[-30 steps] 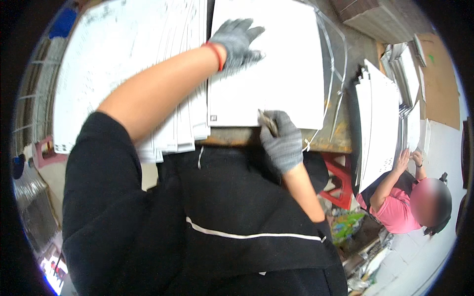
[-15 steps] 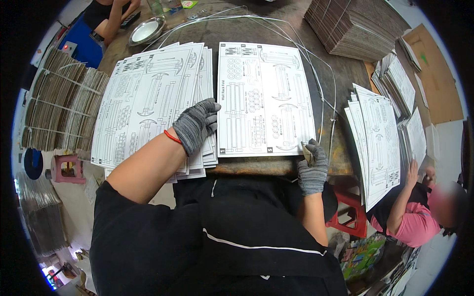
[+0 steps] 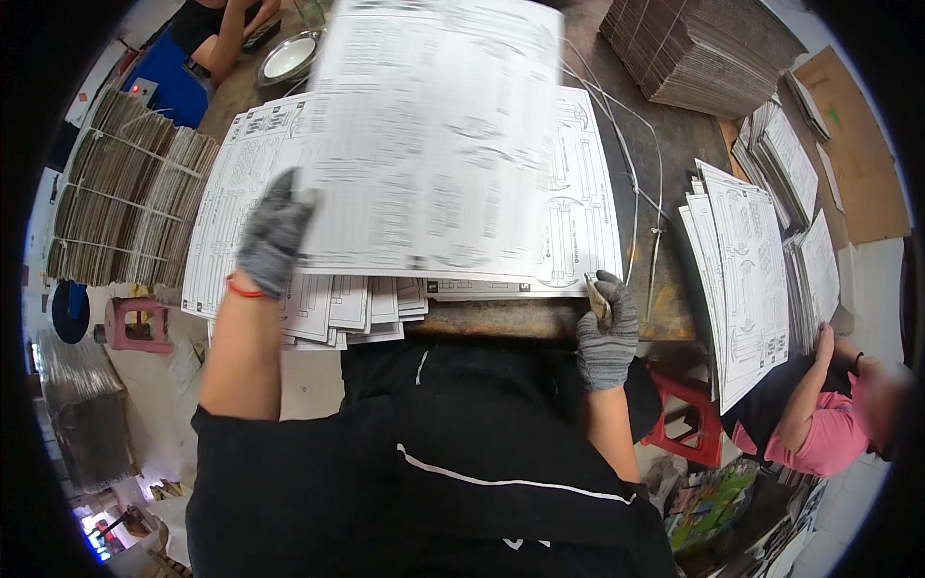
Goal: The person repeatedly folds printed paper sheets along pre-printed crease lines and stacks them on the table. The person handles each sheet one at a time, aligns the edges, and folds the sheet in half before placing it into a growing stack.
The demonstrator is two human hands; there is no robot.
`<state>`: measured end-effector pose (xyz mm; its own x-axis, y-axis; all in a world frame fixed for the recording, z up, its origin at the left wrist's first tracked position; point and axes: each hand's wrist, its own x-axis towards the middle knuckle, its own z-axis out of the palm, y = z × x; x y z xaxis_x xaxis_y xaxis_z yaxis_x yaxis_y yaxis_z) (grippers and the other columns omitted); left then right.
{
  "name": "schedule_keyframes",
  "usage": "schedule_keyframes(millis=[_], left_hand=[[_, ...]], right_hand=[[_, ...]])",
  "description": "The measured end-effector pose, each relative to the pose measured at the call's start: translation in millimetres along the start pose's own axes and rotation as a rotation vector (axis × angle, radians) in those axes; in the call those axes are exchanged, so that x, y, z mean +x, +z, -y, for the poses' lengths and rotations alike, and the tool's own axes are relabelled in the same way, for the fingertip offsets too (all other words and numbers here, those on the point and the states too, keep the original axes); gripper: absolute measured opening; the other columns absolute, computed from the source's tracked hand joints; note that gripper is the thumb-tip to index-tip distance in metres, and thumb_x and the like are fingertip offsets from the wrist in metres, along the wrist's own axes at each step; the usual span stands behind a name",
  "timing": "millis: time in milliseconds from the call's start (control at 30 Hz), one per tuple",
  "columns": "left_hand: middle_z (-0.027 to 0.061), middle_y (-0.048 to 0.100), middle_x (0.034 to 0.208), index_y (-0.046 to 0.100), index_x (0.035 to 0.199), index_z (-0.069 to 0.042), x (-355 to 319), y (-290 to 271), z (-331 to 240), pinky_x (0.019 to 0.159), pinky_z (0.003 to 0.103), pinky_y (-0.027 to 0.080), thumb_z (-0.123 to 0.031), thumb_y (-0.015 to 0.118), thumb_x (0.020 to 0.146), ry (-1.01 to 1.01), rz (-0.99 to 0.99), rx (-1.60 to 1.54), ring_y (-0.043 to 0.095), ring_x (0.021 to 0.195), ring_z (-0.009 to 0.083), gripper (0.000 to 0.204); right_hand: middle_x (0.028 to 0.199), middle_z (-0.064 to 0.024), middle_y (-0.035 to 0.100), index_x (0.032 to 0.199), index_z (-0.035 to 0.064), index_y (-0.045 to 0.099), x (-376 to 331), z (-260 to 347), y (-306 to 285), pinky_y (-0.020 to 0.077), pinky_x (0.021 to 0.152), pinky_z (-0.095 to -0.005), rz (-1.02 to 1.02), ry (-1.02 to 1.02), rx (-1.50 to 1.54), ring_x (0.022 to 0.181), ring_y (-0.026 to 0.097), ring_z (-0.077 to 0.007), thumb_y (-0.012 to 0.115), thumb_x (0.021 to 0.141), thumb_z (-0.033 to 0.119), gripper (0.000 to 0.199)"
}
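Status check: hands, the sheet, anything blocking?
Left hand lifting printed sheet, blurred. Right hand at stack corner, gripping a small tool. Nothing blocking.

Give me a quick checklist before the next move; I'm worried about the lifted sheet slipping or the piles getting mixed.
1. Left hand grips the lifted sheet at its edge: ok.
2. Lifted sheet is sharp enough to judge flatness: cannot tell, it is blurred.
3. Right hand rests at the table edge by the right stack: ok.
4. Left stack squared up: not ok, sheets fan out.
5. What the right hand pinches: cannot tell.
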<state>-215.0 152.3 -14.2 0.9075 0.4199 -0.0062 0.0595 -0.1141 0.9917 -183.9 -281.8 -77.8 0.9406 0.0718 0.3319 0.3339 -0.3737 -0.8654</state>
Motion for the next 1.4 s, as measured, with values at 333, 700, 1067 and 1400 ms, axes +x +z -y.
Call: schedule_keyframes(millis=[333, 700, 1067, 1400], left_hand=[[0.0128, 0.061, 0.124, 0.053, 0.137, -0.007, -12, -255, 73, 0.093, 0.032, 0.049, -0.012, 0.068, 0.090, -0.350, -0.316, 0.393, 0.059, 0.111, 0.0203, 0.049], [0.0096, 0.039, 0.151, 0.049, 0.141, -0.015, 50, 128, -58, 0.117, 0.039, 0.030, -0.035, 0.065, 0.089, 0.491, 0.629, 1.179, 0.036, 0.140, 0.0286, 0.058], [0.0063, 0.008, 0.164, 0.016, 0.156, -0.030, 98, 199, 9, 0.122, 0.043, 0.007, -0.058, 0.044, 0.095, 0.383, 0.876, 1.447, 0.006, 0.151, 0.0288, 0.072], [0.0052, 0.007, 0.164, 0.015, 0.156, -0.032, 96, 196, 7, 0.122, 0.048, 0.005, -0.063, 0.047, 0.092, 0.352, 0.895, 1.469, 0.006, 0.151, 0.0268, 0.078]], right_hand=[[0.108, -0.0126, 0.064, 0.119, -0.0015, 0.055, 35, 11, 48, 0.0511, 0.088, -0.0280, 0.228, 0.131, 0.177, 0.099, 0.063, -0.0188, 0.052, 0.081, -0.010, 0.040], [0.100, -0.0161, 0.069, 0.116, -0.0043, 0.058, 40, -19, 70, 0.0533, 0.085, -0.0298, 0.186, 0.145, 0.036, 0.089, 0.068, -0.0211, 0.054, 0.081, -0.005, 0.035], [0.094, -0.0157, 0.071, 0.109, -0.0023, 0.064, 41, 0, 76, 0.0541, 0.078, -0.0306, 0.127, 0.201, -0.038, 0.085, 0.069, -0.0205, 0.068, 0.084, 0.007, 0.027], [0.088, -0.0172, 0.069, 0.101, 0.0032, 0.066, 66, 9, 106, 0.0542, 0.073, -0.0378, 0.237, 0.081, -0.294, 0.080, 0.068, -0.0323, 0.065, 0.087, 0.013, 0.017]])
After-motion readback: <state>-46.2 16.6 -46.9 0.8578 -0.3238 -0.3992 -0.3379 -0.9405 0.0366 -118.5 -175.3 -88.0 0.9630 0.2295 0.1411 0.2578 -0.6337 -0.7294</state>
